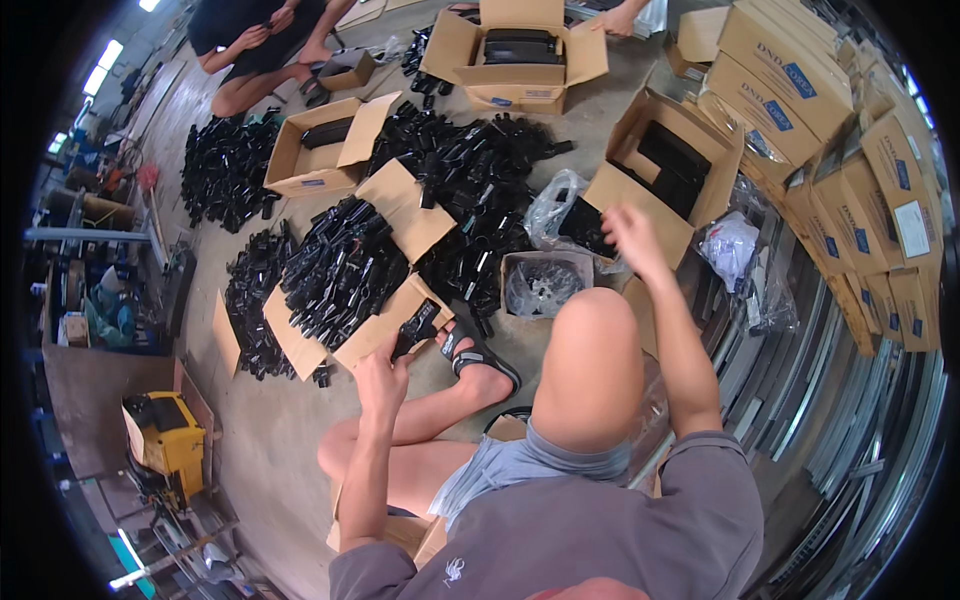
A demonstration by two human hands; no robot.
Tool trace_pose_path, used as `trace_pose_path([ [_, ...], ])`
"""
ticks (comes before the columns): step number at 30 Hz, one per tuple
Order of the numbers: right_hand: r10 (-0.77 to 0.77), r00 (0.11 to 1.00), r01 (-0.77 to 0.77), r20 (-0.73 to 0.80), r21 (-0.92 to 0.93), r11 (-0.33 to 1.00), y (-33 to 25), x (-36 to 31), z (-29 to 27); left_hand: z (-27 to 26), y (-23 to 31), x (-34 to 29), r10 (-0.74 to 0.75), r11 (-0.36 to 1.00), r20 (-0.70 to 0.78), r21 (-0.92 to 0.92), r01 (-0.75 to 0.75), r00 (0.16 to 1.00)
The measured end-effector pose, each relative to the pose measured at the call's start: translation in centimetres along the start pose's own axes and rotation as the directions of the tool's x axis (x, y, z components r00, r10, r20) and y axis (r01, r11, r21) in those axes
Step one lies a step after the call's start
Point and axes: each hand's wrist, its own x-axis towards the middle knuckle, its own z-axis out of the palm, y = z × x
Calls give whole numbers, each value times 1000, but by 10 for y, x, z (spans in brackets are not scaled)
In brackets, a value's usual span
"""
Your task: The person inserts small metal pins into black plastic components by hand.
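My left hand [380,382] is closed on a flat black plastic part [418,326], at the near flap of an open carton heaped with glossy black parts [345,262]. Farther right, my right hand [636,242] is raised by the flap of another open carton [640,205]. Its fingers are loosely bent and apart, and nothing shows between them. Just left of that hand lie black pieces [583,226] beside a clear plastic bag [552,205]. A small box lined with plastic [546,286] holds small light-coloured bits, between my hands and beyond my raised knee.
Piles of black parts [465,165] spread over the floor ahead. Open cartons [515,55] stand farther off, and a person [262,40] sits at the far left. Stacked cartons [780,85] and long metal profiles [840,440] line the right. A yellow machine [170,445] stands at left.
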Motion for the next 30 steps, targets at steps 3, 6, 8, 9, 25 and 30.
trace_pose_path([
  [3, 4, 999, 14, 38, -465, 885, 74, -3, 35, 15, -38, 7, 54, 990, 83, 123, -64, 995],
  [6, 2, 995, -63, -103, -590, 805, 112, 18, 47, 19, -44, 22, -14, 982, 150, 189, -15, 989],
  [8, 39, 993, -95, -112, -556, 826, 116, 35, 62, 18, -43, 20, -42, 975, 126, 220, 14, 991],
  [9, 66, 991, -117, -114, -535, 836, 117, 45, 67, 19, -41, 18, -75, 971, 96, 232, 51, 993],
  [25, -322, 932, 86, -164, -764, 640, 162, 76, 109, 15, 27, 40, 17, 986, 93, 162, -32, 995],
  [30, -83, 974, 107, -211, 105, 989, 105, 13, 69, 17, 61, 56, 130, 987, 117, 83, -140, 985],
])
